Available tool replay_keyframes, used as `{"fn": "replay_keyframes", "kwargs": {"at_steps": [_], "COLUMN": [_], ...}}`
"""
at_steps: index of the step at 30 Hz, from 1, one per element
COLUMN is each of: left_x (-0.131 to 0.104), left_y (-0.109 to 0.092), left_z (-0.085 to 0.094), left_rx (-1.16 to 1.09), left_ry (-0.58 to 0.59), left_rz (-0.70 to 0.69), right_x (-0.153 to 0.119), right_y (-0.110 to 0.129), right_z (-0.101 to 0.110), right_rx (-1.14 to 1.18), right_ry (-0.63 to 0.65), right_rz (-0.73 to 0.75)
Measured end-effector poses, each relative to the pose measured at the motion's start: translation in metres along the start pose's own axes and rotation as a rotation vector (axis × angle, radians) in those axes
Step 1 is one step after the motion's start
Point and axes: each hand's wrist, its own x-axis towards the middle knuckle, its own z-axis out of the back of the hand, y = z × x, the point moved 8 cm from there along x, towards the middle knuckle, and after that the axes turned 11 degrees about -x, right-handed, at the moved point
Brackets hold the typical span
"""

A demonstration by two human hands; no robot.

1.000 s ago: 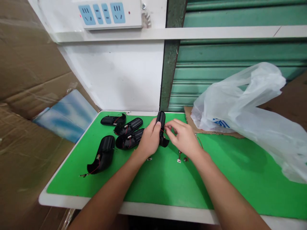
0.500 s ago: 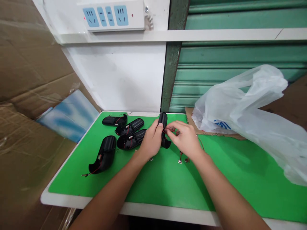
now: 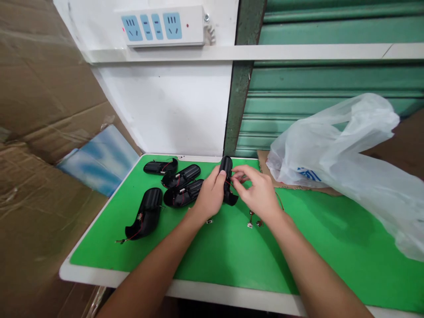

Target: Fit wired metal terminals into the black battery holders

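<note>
My left hand (image 3: pixel 211 192) is closed around a black plastic shell (image 3: pixel 226 165) with a rounded, ribbed end and a curved lower end. The shell stands nearly upright above the green mat, its open side turned to the right. At that side, my right hand (image 3: pixel 256 187) has thumb and forefinger pinched on a thin red wire that comes out of the shell; the fingertips are small and partly blurred. Below the right hand lie small metal parts with wires (image 3: pixel 250 224). A tiny white-and-black piece (image 3: pixel 209 221) rests below my left hand.
Several similar black shells with red wires (image 3: pixel 144 214) lie to the left on the green mat (image 3: pixel 232 260). A white plastic bag (image 3: pixel 318 145) sits on cardboard at the right. Cardboard (image 3: pixel 29 198) walls the left side, and a power strip (image 3: pixel 162 26) hangs at the back.
The view has shifted slightly, so everything sits a little further right and lower. My right fingers have moved slightly at the shell's side; my left hand keeps its hold.
</note>
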Motion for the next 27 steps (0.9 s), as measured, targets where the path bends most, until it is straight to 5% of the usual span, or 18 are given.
{"fn": "replay_keyframes", "kwargs": {"at_steps": [12,21,27], "left_x": [-0.002,-0.002,0.005], "left_y": [0.005,0.006,0.013], "left_z": [0.001,0.002,0.000], "left_rx": [-0.066,0.113,-0.117], "left_ry": [-0.024,-0.006,0.105], "left_rz": [-0.006,-0.021,-0.010], "right_x": [-0.001,-0.002,-0.002], "right_y": [0.007,0.002,0.002], "right_z": [0.000,-0.009,-0.002], "right_rx": [-0.012,-0.037,-0.046], "right_ry": [-0.020,0.040,0.020], "right_rz": [0.060,0.068,0.070]}}
